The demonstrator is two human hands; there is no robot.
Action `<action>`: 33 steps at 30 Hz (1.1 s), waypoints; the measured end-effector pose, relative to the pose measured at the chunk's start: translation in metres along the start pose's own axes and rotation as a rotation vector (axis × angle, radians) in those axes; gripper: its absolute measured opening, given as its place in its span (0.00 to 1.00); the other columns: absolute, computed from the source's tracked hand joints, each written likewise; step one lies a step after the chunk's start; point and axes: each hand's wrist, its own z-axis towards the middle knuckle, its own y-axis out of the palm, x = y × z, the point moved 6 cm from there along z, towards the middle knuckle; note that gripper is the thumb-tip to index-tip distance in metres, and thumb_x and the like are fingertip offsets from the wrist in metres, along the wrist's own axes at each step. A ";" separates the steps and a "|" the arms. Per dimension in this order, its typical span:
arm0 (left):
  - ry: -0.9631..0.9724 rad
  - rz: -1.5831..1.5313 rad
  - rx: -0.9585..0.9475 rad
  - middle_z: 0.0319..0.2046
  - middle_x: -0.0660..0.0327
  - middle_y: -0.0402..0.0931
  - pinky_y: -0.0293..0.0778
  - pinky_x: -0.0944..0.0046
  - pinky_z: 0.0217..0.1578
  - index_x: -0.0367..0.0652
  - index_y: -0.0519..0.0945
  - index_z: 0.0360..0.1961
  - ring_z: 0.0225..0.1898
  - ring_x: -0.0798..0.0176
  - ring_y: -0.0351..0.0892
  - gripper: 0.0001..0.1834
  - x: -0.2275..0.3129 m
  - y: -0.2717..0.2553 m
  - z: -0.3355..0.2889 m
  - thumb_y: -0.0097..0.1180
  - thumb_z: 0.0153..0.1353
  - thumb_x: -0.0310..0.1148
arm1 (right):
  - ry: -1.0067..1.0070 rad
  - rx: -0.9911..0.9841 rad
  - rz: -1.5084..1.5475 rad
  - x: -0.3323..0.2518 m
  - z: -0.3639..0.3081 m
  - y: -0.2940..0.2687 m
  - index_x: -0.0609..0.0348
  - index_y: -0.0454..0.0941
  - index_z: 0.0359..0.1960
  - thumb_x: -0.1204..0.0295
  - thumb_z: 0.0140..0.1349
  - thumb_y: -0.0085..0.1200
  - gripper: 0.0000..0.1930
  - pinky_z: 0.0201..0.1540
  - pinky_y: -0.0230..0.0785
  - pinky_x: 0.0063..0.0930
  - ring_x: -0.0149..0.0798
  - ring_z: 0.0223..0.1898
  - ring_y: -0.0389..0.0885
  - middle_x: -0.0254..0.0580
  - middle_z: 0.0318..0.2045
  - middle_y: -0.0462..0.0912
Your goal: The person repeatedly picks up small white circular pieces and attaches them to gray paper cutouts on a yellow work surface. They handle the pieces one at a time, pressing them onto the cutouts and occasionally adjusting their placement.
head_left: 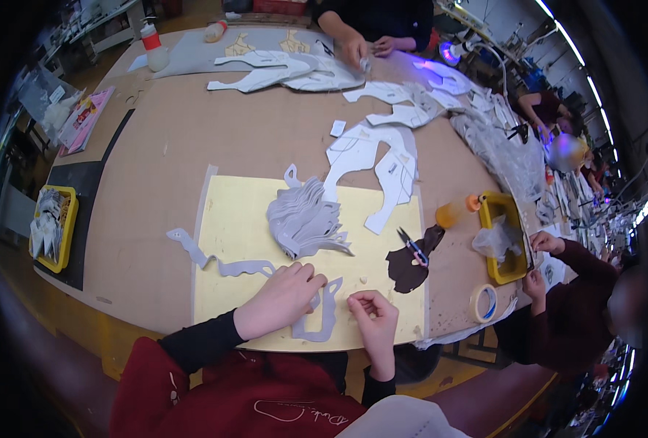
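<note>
On a pale yellow sheet (214, 306) in front of me lies a U-shaped grey cut piece (329, 314), thin and flat. My left hand (281, 298) is closed over its left arm, fingers bent down, and hides part of it. Just right of the piece, my right hand (376, 315) has its thumb and fingertips drawn together; anything between them is too small to make out. A wavy grey strip (229, 267) runs leftward from beside my left hand. Beyond my hands sits a fanned stack of grey cut pieces (302, 219).
Thread snips (416, 250) rest on a dark brown scrap (408, 271) to the right, near an orange bottle (451, 214), a yellow tray (510, 269) and a tape roll (483, 303). White cut panels (371, 157) lie farther off. Co-workers sit at the far side and right.
</note>
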 end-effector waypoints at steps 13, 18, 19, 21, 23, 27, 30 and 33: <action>0.364 0.126 -0.023 0.37 0.58 0.77 0.76 0.57 0.45 0.39 0.79 0.41 0.43 0.54 0.80 0.09 0.002 -0.006 0.023 0.57 0.58 0.27 | 0.000 -0.080 0.053 -0.001 -0.012 0.016 0.67 0.82 0.38 0.79 0.64 0.63 0.04 0.39 0.70 0.17 0.23 0.32 0.78 0.33 0.31 0.84; 0.340 0.147 -0.087 0.33 0.56 0.79 0.78 0.54 0.42 0.39 0.81 0.36 0.40 0.53 0.83 0.06 -0.001 -0.002 0.034 0.56 0.59 0.28 | -0.013 -0.029 0.073 0.000 -0.020 0.006 0.67 0.83 0.37 0.79 0.64 0.64 0.04 0.35 0.67 0.17 0.22 0.30 0.76 0.33 0.29 0.83; 0.344 0.163 -0.113 0.33 0.56 0.79 0.79 0.55 0.41 0.39 0.81 0.35 0.41 0.53 0.83 0.06 -0.003 0.000 0.036 0.56 0.59 0.28 | -0.018 -0.018 0.081 0.001 -0.020 0.004 0.67 0.83 0.37 0.79 0.64 0.64 0.04 0.34 0.66 0.16 0.21 0.29 0.74 0.32 0.29 0.83; 0.379 0.152 -0.086 0.33 0.55 0.79 0.79 0.55 0.41 0.39 0.81 0.34 0.40 0.52 0.83 0.05 -0.005 -0.001 0.035 0.57 0.58 0.28 | 0.026 -0.028 0.065 0.007 -0.020 0.000 0.67 0.82 0.37 0.80 0.64 0.63 0.04 0.37 0.68 0.17 0.23 0.31 0.76 0.32 0.30 0.83; 0.385 0.144 -0.100 0.33 0.56 0.79 0.78 0.55 0.42 0.39 0.80 0.34 0.40 0.52 0.83 0.05 -0.007 -0.001 0.035 0.57 0.58 0.29 | 0.037 -0.033 0.044 0.007 -0.020 -0.003 0.67 0.81 0.38 0.80 0.64 0.63 0.04 0.38 0.69 0.18 0.23 0.32 0.77 0.32 0.30 0.82; 0.248 -0.067 -0.305 0.34 0.57 0.79 0.76 0.55 0.43 0.39 0.78 0.38 0.40 0.53 0.82 0.08 -0.007 -0.012 0.036 0.59 0.62 0.31 | -0.042 -0.020 -0.034 -0.004 -0.018 -0.002 0.67 0.81 0.40 0.80 0.63 0.63 0.06 0.38 0.68 0.19 0.25 0.32 0.75 0.34 0.33 0.82; 0.064 -0.339 -0.405 0.33 0.57 0.80 0.76 0.57 0.42 0.39 0.76 0.40 0.37 0.53 0.82 0.10 -0.004 -0.035 0.030 0.61 0.64 0.33 | -0.150 -0.007 -0.156 -0.023 -0.011 0.013 0.65 0.81 0.46 0.79 0.59 0.66 0.13 0.39 0.69 0.25 0.33 0.35 0.76 0.43 0.39 0.82; -0.055 -0.593 -0.248 0.32 0.60 0.81 0.76 0.62 0.43 0.42 0.76 0.46 0.34 0.61 0.82 0.10 -0.004 -0.053 0.018 0.61 0.67 0.31 | -0.227 -0.055 -0.110 -0.031 -0.011 0.032 0.66 0.81 0.47 0.77 0.60 0.66 0.14 0.41 0.70 0.26 0.35 0.38 0.78 0.44 0.40 0.83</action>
